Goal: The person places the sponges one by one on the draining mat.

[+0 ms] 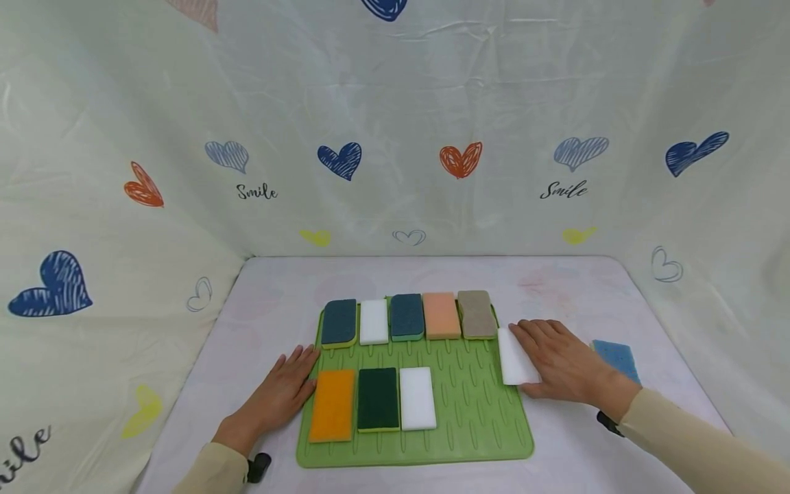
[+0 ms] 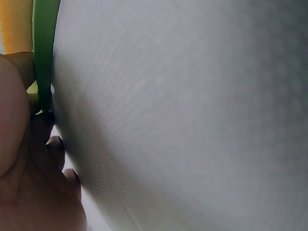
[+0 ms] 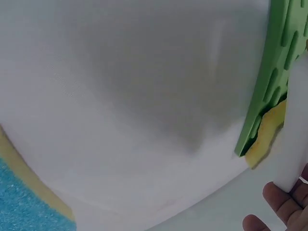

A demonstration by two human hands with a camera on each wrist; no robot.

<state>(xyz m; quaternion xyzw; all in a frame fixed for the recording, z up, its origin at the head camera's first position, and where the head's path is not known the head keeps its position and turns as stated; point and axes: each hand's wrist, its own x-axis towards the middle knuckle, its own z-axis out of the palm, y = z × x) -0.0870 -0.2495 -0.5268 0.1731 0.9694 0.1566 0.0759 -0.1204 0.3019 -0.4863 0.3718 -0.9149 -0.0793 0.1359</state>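
My right hand (image 1: 564, 363) holds a white sponge (image 1: 516, 358) over the right edge of a green ridged mat (image 1: 478, 439), fingers at its far end and thumb by its near end. In the right wrist view the white sponge (image 3: 296, 125) appears raised above the mat. Flat at the mat's left edge lies my left hand (image 1: 280, 394), fingers extended, near an orange sponge (image 1: 332, 406). Beside that one, a dark green sponge (image 1: 378, 400) and another white sponge (image 1: 417, 398) complete the near row.
Along the mat's far side runs a row of several sponges, from a blue-grey one (image 1: 339, 322) to a beige one (image 1: 477, 314). A blue sponge (image 1: 617, 358) lies on the table behind my right wrist. A heart-printed curtain (image 1: 401, 89) surrounds the table.
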